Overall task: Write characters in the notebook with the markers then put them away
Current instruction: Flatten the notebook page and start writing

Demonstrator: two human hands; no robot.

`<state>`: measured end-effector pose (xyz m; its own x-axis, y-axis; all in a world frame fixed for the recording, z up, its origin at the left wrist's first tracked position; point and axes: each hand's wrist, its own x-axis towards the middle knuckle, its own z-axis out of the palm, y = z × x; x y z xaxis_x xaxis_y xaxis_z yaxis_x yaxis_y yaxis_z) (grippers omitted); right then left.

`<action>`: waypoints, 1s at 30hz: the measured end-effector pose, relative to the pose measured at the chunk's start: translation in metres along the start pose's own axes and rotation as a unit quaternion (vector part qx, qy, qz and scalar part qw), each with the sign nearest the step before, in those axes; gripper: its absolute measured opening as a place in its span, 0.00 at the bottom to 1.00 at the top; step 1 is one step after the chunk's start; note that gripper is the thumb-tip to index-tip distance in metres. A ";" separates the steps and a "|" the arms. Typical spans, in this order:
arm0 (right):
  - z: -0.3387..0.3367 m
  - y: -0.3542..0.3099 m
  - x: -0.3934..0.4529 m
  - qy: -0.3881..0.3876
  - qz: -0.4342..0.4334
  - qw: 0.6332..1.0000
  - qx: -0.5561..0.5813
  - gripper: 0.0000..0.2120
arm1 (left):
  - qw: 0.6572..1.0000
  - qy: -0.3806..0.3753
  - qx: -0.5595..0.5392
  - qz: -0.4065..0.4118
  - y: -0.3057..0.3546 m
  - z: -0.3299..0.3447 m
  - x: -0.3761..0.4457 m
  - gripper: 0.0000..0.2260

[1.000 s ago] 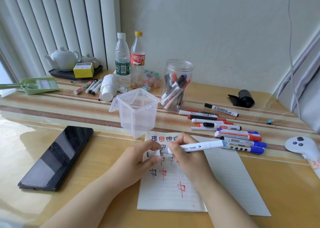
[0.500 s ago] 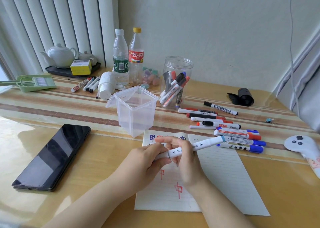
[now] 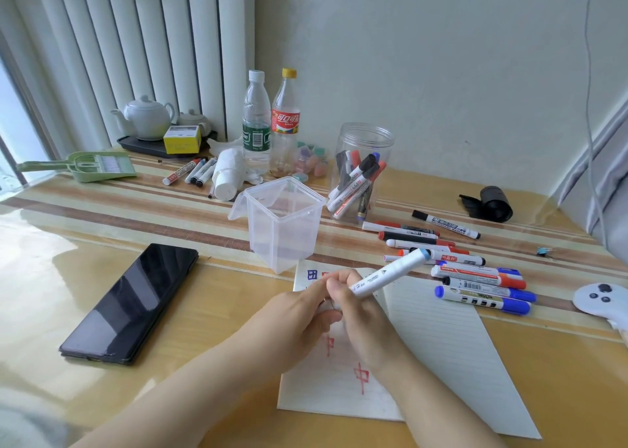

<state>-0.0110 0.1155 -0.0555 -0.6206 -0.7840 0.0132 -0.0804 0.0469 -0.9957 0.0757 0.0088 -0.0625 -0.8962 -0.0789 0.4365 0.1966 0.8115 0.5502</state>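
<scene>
Where both hands meet, right hand (image 3: 365,315) and left hand (image 3: 299,315) grip the marker (image 3: 390,274), tip hidden.

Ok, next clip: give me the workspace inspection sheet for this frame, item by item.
Surface: glossy table with a striped runner across the back.
Job's things: open notebook with red and blue characters; white marker held above it; loose markers to its right; round jar holding more markers; empty square container behind the notebook.
Clutter: phone, two bottles, teapot, yellow box, green dustpan, black roll, white controller.
Hands: left hand and right hand both on the marker's near end.
Cables: thin cord down the wall at right.
Surroundings: vertical blinds, plain wall.
</scene>
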 end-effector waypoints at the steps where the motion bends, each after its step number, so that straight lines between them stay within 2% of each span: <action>1: 0.002 -0.003 -0.001 -0.013 -0.005 1.000 0.012 0.24 | 1.000 0.007 -0.003 -0.004 0.000 -0.003 0.000 0.15; 3: 0.004 -0.010 -0.003 -0.018 -0.015 1.000 0.007 0.27 | 1.000 0.027 0.000 -0.007 -0.002 -0.013 -0.002 0.10; 5: 0.005 -0.018 -0.003 -0.026 -0.017 0.999 -0.039 0.27 | 0.998 0.054 0.029 -0.011 -0.007 -0.025 -0.011 0.11; 7: 0.010 -0.026 -0.003 -0.071 -0.031 0.990 -0.122 0.22 | 0.995 0.079 0.044 -0.035 -0.012 -0.040 -0.023 0.05; 10: 0.039 -0.039 -0.003 -0.105 -0.051 0.965 -0.233 0.17 | 0.987 0.133 0.070 -0.056 -0.013 -0.076 -0.053 0.05; 13: 0.087 -0.054 0.004 -0.114 -0.109 0.951 -0.265 0.05 | 0.970 0.206 0.075 -0.101 -0.009 -0.122 -0.101 0.07; 16: 0.152 -0.070 0.007 -0.181 -0.155 0.939 -0.247 0.01 | 0.938 0.285 0.105 -0.169 -0.003 -0.165 -0.172 0.08; 20: 0.258 -0.072 -0.011 -0.339 -0.160 0.913 -0.162 0.05 | 0.848 0.426 0.110 -0.296 0.012 -0.207 -0.294 0.10; 22: 0.308 -0.060 -0.026 -0.401 -0.141 0.892 -0.154 0.05 | 0.797 0.463 0.110 -0.372 0.024 -0.216 -0.359 0.08; 25: 0.368 -0.027 -0.051 -0.462 -0.093 0.867 -0.164 0.07 | 0.709 0.489 0.139 -0.489 0.034 -0.212 -0.449 0.05; 27: 0.396 0.001 -0.065 -0.498 -0.065 0.845 -0.183 0.08 | 0.657 0.476 0.154 -0.564 0.031 -0.196 -0.493 0.08; 30: 0.422 0.051 -0.076 -0.512 -0.015 0.825 -0.239 0.07 | 0.589 0.445 0.135 -0.661 0.011 -0.164 -0.535 0.07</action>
<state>0.3613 -0.0838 -0.1463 0.3523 -0.8893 -0.2916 -0.5349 0.0644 -0.8425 0.6226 -0.0346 -0.1734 0.3918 -0.9198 0.0204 -0.6177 -0.2466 0.7467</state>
